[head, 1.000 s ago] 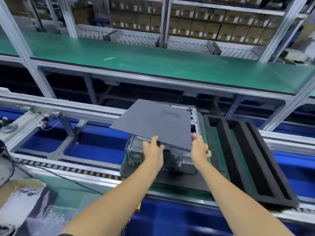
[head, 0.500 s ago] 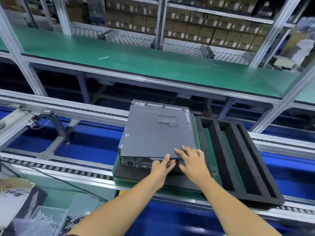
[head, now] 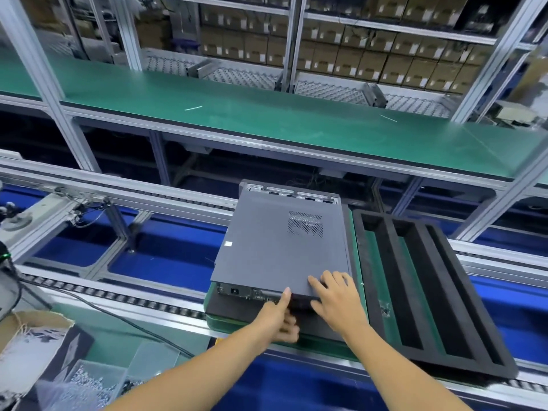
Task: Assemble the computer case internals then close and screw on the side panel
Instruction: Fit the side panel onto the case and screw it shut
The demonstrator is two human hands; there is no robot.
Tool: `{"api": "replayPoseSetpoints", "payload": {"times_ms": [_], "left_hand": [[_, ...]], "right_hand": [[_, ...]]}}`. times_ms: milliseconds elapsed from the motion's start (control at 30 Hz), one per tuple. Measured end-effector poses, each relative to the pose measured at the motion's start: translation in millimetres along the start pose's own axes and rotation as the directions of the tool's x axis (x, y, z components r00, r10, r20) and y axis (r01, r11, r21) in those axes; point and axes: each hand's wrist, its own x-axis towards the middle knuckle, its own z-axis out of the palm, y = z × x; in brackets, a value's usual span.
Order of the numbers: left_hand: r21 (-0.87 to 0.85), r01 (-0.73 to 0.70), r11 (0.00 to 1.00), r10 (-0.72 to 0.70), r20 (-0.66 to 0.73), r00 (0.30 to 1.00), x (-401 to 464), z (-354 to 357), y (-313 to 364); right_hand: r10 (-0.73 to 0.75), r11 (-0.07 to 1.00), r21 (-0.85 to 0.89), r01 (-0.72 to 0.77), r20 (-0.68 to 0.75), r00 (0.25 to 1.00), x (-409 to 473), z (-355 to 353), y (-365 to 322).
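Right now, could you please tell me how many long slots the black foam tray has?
3 in the black foam tray: left, middle, right.

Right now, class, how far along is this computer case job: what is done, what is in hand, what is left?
Done: the side panel lies flat on the case, hiding the internals. In hand: the right hand presses flat on the panel's near corner, and the left hand touches its near edge with the thumb. Left: screwing it on; screws wait in a bin.

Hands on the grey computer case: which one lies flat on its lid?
The right hand: its fingers spread flat on the side panel. The left hand only reaches the panel's near edge with its thumb.
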Motion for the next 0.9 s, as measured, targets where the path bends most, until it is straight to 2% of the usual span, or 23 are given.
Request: {"api": "replayPoseSetpoints", "payload": {"times_ms": [33,67,100,133,167,200,233,333,367,400,567,800,900], "left_hand": [[0.264,-0.045,0.963,0.048,-0.006,0.999,-4.7,-3.1,-0.6],[0.550,-0.189,0.813,0.222,0.006,0.975,-6.0,-9.0,-1.5],[0.791,-0.342,0.507,0.489,0.062,0.870,-5.4,-19.7,0.0],[0.905,-0.405,0.133,0.716,0.195,0.670,-4.9,-35.0,8.8],[0.909,-0.394,-0.136,0.815,0.328,0.477,-2.3,-53.4,20.3],[0.890,-0.363,-0.275,0.838,0.407,0.364,2.4,-73.3,34.8],[0.887,-0.328,-0.324,0.819,0.437,0.373,7.7,-93.4,52.0],[0.946,-0.133,-0.294,0.646,0.300,0.702,22.0,-135.2,78.8],[0.958,-0.112,-0.266,0.589,0.253,0.767,28.5,-141.4,77.9],[0.962,-0.115,-0.248,0.556,0.239,0.796,34.5,-144.6,76.2],[0.940,-0.066,-0.335,0.593,0.264,0.761,40.3,-142.7,82.4],[0.963,-0.172,-0.207,0.557,0.261,0.789,45.5,-144.4,82.1],[0.942,-0.185,-0.279,0.536,0.312,0.784,46.1,-147.5,82.6]], "right_hand": [[0.010,1.000,0.022,-0.010,0.012,1.000,1.8,0.1,1.1],[0.030,0.998,0.050,-0.031,0.026,0.999,3.9,0.0,2.7],[0.062,0.994,0.087,-0.066,0.046,0.997,6.0,-0.5,4.5],[0.102,0.986,0.128,-0.111,0.076,0.992,8.1,-1.5,6.6],[0.137,0.974,0.166,-0.156,0.120,0.983,9.2,-2.3,8.2],[0.158,0.963,0.191,-0.190,0.173,0.972,9.6,-2.4,9.2],[0.162,0.956,0.205,-0.209,0.224,0.961,10.0,-2.0,10.7],[0.145,0.952,0.207,-0.225,0.344,0.928,12.2,-0.3,12.3],[0.149,0.950,0.204,-0.237,0.373,0.916,13.5,-0.3,11.9],[0.156,0.947,0.201,-0.249,0.389,0.908,15.0,-0.3,11.7],[0.176,0.954,0.158,-0.255,0.393,0.902,19.7,-0.9,14.2],[0.149,0.959,0.166,-0.230,0.397,0.906,26.9,4.1,20.1],[0.119,0.975,0.120,-0.188,0.431,0.894,26.8,3.4,21.2]]}}
